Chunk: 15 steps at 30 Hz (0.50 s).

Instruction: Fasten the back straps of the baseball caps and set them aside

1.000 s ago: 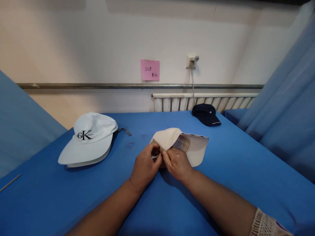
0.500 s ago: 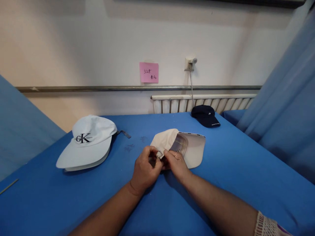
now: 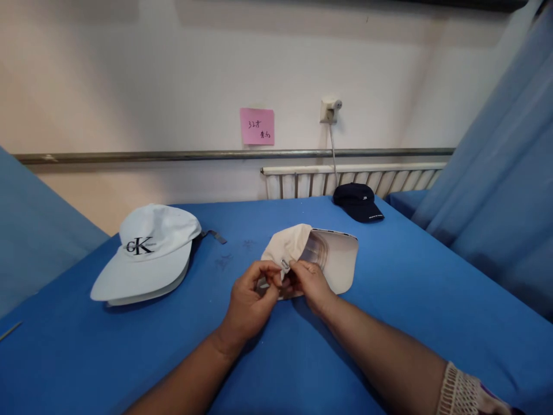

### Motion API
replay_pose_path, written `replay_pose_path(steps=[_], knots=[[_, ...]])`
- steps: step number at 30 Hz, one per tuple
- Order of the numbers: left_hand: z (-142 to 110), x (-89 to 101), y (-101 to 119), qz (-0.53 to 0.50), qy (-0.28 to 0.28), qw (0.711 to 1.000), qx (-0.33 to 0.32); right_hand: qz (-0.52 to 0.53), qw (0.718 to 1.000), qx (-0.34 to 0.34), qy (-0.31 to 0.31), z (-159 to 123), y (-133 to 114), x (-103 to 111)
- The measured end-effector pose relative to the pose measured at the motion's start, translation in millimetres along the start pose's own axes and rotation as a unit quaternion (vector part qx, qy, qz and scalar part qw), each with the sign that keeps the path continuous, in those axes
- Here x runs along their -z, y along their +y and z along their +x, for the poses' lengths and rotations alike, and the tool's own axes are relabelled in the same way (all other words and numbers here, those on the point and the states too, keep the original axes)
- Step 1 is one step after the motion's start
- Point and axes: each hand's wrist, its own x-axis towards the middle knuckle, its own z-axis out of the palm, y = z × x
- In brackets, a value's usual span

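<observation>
A cream baseball cap [image 3: 287,242] lies tipped on the blue table, its brim to the right and its inside partly showing. At its back a small metal buckle [image 3: 285,264] sits between my two hands. My left hand [image 3: 254,294] pinches at the cap's back strap just left of the buckle; most of the strap is hidden by the fingers. Thumb and fingers of my right hand [image 3: 311,282] grip the cap's edge by the buckle.
White caps [image 3: 147,253], one stacked over another, stand at the left with a dark strap trailing. A navy cap [image 3: 358,202] lies at the back right near the radiator [image 3: 302,183]. A thin stick [image 3: 11,331] lies at the far left. Blue curtains [image 3: 496,173] hang at both sides.
The left fingers have closed in a tighter pinch beside the buckle, and the buckle has turned. My right hand keeps its hold on the cap. The view has shifted slightly.
</observation>
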Motion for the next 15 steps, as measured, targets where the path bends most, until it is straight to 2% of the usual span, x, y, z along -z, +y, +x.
replay_pose_path(steps=[1,3,6,11,15], knots=[[-1,0.1,1,-0.024,0.002,1.0,0.011,0.046,0.999,-0.026,-0.001,2,-1,1],[0,0.0,0,-0.039,0.029,0.998,0.042,0.092,0.995,-0.034,-0.001,4,-3,3],[5,0.2,-7,0.019,0.042,0.996,0.082,0.114,0.993,-0.025,-0.013,4,-6,6],[9,1.4,-18,0.108,-0.072,0.986,0.104,0.111,0.993,-0.015,-0.029,0,-6,4],[7,1.9,-18,0.092,-0.11,0.986,0.083,0.139,0.99,-0.004,-0.016,0,-8,2]])
